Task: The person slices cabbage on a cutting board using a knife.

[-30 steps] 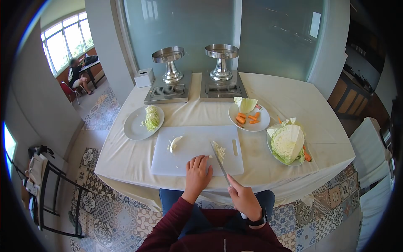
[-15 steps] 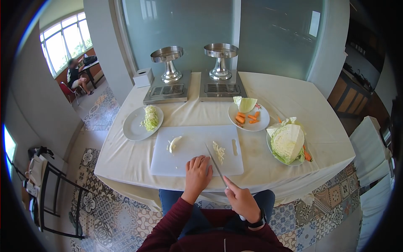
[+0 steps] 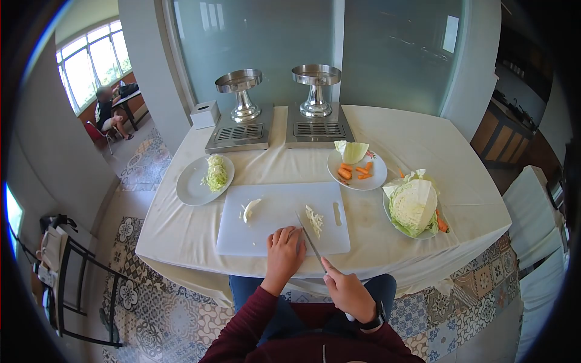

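Observation:
My right hand (image 3: 350, 293) is wrapped around the handle of a knife (image 3: 312, 243), its blade slanting up and left over the white cutting board (image 3: 284, 196). My left hand (image 3: 284, 251) rests on the board's near edge, just left of the blade, fingers together and bent downward. Whatever lies under those fingers is hidden. To the right of the blade is a small heap of chopped cabbage (image 3: 314, 220). A curved cabbage piece (image 3: 251, 209) with some scraps lies on the board's left half.
Shredded cabbage (image 3: 215, 173) sits on a left plate (image 3: 189, 181). Another plate (image 3: 376, 179) holds carrot pieces (image 3: 345, 173) and a cabbage leaf (image 3: 351, 150). A cut cabbage (image 3: 414, 206) fills the right plate. Two metal stands (image 3: 245, 109) are at the back. A person (image 3: 108, 112) sits far left.
The view has shifted very slightly. Both hands, the knife and the cabbage pieces hold nearly the same places.

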`<state>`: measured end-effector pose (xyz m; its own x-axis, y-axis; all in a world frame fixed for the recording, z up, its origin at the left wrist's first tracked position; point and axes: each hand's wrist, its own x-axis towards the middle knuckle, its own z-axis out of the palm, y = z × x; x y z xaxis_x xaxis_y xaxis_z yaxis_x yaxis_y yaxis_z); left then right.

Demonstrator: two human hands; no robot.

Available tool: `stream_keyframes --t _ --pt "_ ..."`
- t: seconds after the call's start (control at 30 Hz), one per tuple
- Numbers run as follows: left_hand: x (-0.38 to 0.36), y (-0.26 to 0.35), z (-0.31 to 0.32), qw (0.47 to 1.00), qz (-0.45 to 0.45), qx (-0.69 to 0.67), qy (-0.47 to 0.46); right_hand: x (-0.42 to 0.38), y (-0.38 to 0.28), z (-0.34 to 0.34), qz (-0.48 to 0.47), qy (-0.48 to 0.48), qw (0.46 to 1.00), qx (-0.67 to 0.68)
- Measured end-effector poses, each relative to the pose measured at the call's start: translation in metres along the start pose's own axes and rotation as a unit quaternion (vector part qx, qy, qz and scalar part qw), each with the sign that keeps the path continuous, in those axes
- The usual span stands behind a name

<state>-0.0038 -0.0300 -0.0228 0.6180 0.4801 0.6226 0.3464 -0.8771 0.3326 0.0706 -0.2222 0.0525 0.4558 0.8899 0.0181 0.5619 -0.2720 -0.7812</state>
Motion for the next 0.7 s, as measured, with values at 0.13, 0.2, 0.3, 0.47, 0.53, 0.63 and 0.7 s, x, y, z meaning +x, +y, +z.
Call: stream_keyframes --t 0.13,0.2,0.3,0.47,0.53,0.63,0.7 --pt "0.000 0.000 0.001 1.000 0.000 0.003 -0.005 0.013 0.003 0.006 -0.006 0.010 1.000 -0.002" --pt "0.000 -0.001 0.001 1.000 -0.002 0.008 -0.006 0.016 0.009 0.012 -0.015 0.028 0.999 -0.011" --pt "-0.001 0.001 0.000 1.000 0.000 0.014 -0.008 0.015 0.011 0.013 -0.021 0.045 0.999 -0.007" --pt "0.001 0.000 0.002 0.999 0.022 0.030 -0.031 0.007 0.022 0.014 -0.047 0.123 0.991 -0.008" --pt "0.004 0.004 0.005 0.998 0.021 0.028 -0.043 0.005 0.020 0.007 -0.025 0.126 0.991 -0.033" --pt "0.010 0.010 0.006 0.998 0.034 0.014 -0.048 0.003 0.028 0.005 -0.018 0.137 0.988 -0.065" --pt "0.017 0.009 0.005 0.999 0.023 -0.028 -0.038 0.002 0.032 0.002 -0.024 0.152 0.984 -0.085"
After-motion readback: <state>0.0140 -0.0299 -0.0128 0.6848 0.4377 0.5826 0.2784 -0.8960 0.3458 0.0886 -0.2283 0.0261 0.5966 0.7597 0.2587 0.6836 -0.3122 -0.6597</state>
